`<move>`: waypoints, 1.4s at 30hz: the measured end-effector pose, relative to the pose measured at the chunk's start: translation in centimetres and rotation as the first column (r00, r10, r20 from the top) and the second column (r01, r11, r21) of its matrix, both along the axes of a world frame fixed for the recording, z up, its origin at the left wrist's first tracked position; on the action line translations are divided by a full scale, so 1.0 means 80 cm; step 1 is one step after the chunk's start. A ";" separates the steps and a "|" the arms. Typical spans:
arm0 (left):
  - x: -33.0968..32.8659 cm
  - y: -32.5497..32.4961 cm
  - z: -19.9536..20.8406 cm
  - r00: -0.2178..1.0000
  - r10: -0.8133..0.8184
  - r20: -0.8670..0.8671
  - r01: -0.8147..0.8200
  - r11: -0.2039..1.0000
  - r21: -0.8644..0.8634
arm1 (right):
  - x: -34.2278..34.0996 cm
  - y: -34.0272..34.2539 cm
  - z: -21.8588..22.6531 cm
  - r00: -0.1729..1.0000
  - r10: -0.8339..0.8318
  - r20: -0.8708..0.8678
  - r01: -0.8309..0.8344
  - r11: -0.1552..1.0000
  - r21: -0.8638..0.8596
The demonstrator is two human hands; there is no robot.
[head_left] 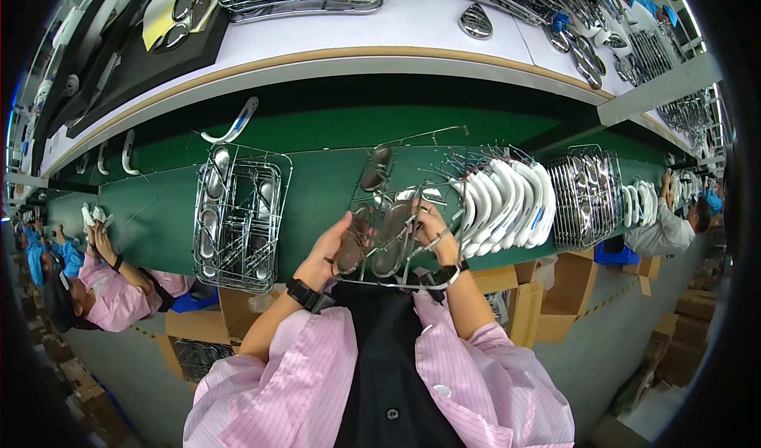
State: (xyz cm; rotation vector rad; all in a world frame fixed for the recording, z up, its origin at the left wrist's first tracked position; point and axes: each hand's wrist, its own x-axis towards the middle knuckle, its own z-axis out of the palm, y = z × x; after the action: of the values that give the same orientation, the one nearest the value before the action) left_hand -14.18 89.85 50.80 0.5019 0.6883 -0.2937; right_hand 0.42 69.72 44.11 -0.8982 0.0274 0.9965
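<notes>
In front of my body is a metal wire rack (402,282) carrying several shiny, dark-reflecting oval parts (394,238). My left hand (326,248) is closed at the rack's left side, its fingers against an oval part (353,240). On the opposite side, my right hand (432,230) closes around the rack beside another oval part; some of its fingers are hidden behind the metal. A row of curved white handle-like pieces (507,206) with thin wires stands just right of my right hand. Left of my hands lies a second wire rack (276,210) with similar oval parts.
A stack of loaded wire racks (583,198) stands right of the white pieces. A raised white shelf (341,61) runs along the far side of the green bench (317,179). One white curved piece (235,123) lies under it. Co-workers sit left and right; cardboard boxes (567,289) stand below.
</notes>
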 end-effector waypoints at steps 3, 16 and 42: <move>0.003 0.001 0.014 1.000 0.029 0.004 -0.029 0.999 0.037 | 0.005 -0.014 -0.053 0.891 0.231 0.392 0.029 0.832 -0.555; 0.009 -0.002 0.023 0.999 0.038 -0.005 -0.037 0.992 0.119 | -0.033 0.036 0.135 0.989 0.045 -0.144 -0.006 0.966 0.257; -0.028 0.024 0.042 0.947 0.122 0.297 -0.156 0.983 0.094 | 0.010 0.032 -0.027 0.526 0.572 0.629 -0.094 0.775 -0.625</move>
State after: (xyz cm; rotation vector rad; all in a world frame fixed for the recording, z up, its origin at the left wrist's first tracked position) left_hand -16.40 91.76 54.18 0.5906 0.4520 -0.0438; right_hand 1.25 72.26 41.93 -1.8877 -0.7316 0.8713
